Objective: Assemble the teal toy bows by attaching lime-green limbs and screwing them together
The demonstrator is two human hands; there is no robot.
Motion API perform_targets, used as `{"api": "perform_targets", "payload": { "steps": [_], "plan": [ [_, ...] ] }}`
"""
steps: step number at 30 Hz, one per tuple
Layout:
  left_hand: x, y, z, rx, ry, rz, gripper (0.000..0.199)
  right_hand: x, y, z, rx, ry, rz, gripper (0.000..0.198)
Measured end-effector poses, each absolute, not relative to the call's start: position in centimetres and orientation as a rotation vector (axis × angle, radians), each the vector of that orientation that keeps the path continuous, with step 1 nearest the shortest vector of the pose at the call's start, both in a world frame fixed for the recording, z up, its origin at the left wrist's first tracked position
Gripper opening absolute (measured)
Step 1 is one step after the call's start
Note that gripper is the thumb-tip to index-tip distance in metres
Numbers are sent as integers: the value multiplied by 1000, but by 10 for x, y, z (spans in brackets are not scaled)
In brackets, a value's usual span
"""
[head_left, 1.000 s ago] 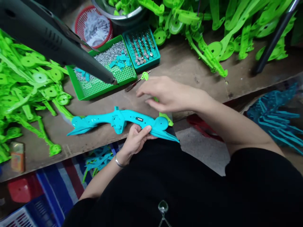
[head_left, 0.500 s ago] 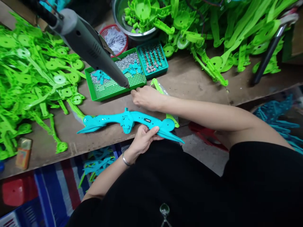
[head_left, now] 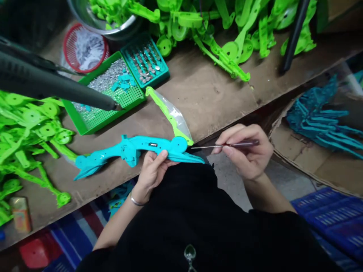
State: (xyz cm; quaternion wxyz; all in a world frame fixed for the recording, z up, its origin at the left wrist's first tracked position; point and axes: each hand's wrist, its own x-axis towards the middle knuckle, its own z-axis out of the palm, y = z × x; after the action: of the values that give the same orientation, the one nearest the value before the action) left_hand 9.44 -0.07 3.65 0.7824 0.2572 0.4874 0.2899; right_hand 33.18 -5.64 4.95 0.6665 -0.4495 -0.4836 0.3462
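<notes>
Bench (head_left: 212,109): flat brown top, scuffed. Grey tool (head_left: 59,85): smooth tapering barrel, slanting across the tray. Blue bow (head_left: 130,152): glossy curved plastic, blocky middle, round disc, pointed ends; held at the bench's near edge. Tray (head_left: 109,116): green plastic, perforated floor, with silvery metal bits (head_left: 106,77) and small blue pieces (head_left: 124,81). Screwdriver (head_left: 242,144): thin straight shaft, slender dark-red handle.

Obscured: grey tool cut off at the left edge; metal bits too fine to tell apart; handle partly behind fingers.

Left hand (head_left: 153,168): thumb on top, fingers curled beneath, clamped on the bow. Right hand (head_left: 246,151): thumb and fingers pinched on the screwdriver, its tip just beside the disc; contact cannot be told.
</notes>
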Motion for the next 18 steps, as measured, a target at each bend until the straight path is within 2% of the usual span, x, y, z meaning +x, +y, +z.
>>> {"api": "perform_targets", "payload": {
  "steps": [9,18],
  "plan": [
    [93,0,37,606,1105,681,28,304,-75,5,-882,-915,1031,25],
    [88,-4,35,601,1190,702,31,306,-68,-6,-788,-1095,942,30]
  ]
}}
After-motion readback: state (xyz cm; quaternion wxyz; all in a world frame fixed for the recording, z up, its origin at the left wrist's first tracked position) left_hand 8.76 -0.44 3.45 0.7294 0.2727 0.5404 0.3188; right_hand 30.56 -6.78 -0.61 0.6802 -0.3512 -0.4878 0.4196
